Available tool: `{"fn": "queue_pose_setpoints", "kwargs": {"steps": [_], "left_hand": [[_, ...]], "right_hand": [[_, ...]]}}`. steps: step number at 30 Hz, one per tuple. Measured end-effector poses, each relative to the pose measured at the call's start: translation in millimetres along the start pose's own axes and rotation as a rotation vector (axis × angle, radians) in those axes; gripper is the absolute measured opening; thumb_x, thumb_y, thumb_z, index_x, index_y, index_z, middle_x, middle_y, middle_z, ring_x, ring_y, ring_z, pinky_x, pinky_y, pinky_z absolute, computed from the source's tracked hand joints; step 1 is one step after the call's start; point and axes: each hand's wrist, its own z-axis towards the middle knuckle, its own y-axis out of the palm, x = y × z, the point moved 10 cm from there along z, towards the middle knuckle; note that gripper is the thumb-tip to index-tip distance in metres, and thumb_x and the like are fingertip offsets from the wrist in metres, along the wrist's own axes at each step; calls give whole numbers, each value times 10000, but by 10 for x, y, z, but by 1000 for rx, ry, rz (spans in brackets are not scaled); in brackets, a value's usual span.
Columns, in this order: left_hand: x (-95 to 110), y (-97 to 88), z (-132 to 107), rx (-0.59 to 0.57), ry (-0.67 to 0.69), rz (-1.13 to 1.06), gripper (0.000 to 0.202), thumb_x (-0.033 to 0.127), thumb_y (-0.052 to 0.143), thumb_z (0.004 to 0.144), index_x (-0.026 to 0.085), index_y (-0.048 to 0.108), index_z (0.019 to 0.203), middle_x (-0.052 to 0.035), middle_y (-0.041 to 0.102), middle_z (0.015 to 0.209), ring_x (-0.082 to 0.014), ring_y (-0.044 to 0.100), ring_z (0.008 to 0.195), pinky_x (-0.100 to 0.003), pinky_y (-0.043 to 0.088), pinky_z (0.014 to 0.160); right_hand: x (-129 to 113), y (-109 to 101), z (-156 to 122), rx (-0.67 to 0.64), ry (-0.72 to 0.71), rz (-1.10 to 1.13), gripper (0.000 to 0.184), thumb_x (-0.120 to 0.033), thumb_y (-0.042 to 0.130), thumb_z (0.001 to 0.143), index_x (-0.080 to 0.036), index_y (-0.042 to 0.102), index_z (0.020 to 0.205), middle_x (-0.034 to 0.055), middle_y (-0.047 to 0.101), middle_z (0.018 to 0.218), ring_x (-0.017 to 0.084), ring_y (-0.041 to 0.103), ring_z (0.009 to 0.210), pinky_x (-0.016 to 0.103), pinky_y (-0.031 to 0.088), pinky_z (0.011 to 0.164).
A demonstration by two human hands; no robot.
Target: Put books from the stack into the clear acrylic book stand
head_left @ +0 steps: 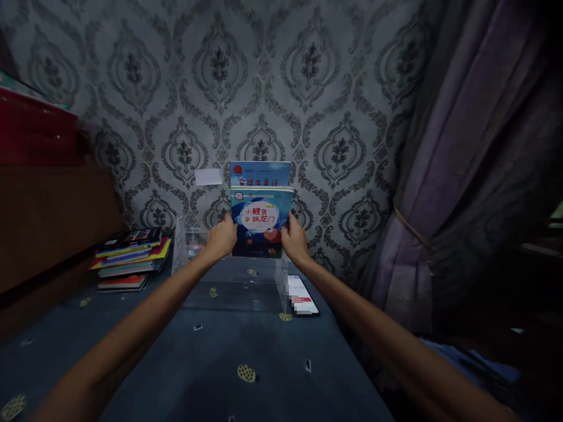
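Note:
Both my hands hold a dark blue picture book (257, 239) upright by its side edges, its cover facing me. My left hand (223, 237) is closed on the left edge, and my right hand (294, 237) grips the right edge. Behind it rises a lighter blue book (264, 170), only its upper part showing; whether my fingers also touch it is hidden. Below and around the books stands a clear plastic rack (233, 293) on the cloth-covered table (176, 369). The front book's lower edge is over the rack's upper part.
A stack of books (129, 258) lies left of the rack. To the rack's right is a phone (302, 295) with a lit screen. A brown cabinet (53, 217) bearing a red box (37, 129) stands at left. A tied purple curtain (448, 176) hangs at right, beyond the table's edge.

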Motion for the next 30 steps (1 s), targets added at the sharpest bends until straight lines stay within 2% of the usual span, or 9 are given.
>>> {"fn": "queue_pose_setpoints", "kwargs": {"steps": [6,12,15,17,20,24,30], "left_hand": [[-33,-67,26,2,-2,-85,265,260,374,1023,120,534,1181,-212,732,1032,-329,719,1032,-394,516,899],[-8,-270,145,137,37,-168,371,265,341,1035,80,416,1348,-246,588,1342,-307,602,1259,-420,475,1027],[-13,-392,217,216,43,-221,439,267,343,1029,92,362,1431,-238,542,1403,-307,541,1328,-455,441,1078],[7,-428,259,224,62,-259,436,255,343,1022,94,395,1424,-230,552,1394,-302,529,1335,-461,431,1092],[69,-410,294,176,100,-272,402,233,322,1020,102,465,1372,-207,594,1351,-281,561,1290,-432,434,1087],[90,-417,277,163,95,-263,408,223,313,1020,124,455,1389,-173,630,1312,-268,609,1213,-403,459,1051],[56,-467,240,186,41,-205,392,255,328,1014,118,523,1325,-211,593,1259,-323,577,1229,-459,447,1053]], "right_hand": [[10,-8,18,-13,7,52,554,-333,511,877,-228,520,1420,128,664,1333,336,614,1231,558,471,1088],[-43,-29,217,24,15,118,566,-355,459,918,-209,453,1464,130,613,1409,294,582,1284,521,454,1105],[-98,-50,324,55,23,145,545,-347,429,924,-214,459,1451,122,619,1399,288,575,1287,520,447,1106],[-135,-64,359,70,29,157,519,-348,423,919,-220,493,1417,114,635,1375,291,585,1265,519,448,1102],[-174,-85,354,86,45,166,492,-347,419,903,-212,540,1361,120,655,1336,307,609,1206,522,466,1073],[-196,-111,316,103,59,160,490,-324,434,869,-194,567,1323,138,677,1278,328,619,1161,530,477,1043],[-198,-115,299,107,56,171,485,-308,450,858,-220,575,1318,111,678,1297,305,615,1165,511,470,1055]]}}
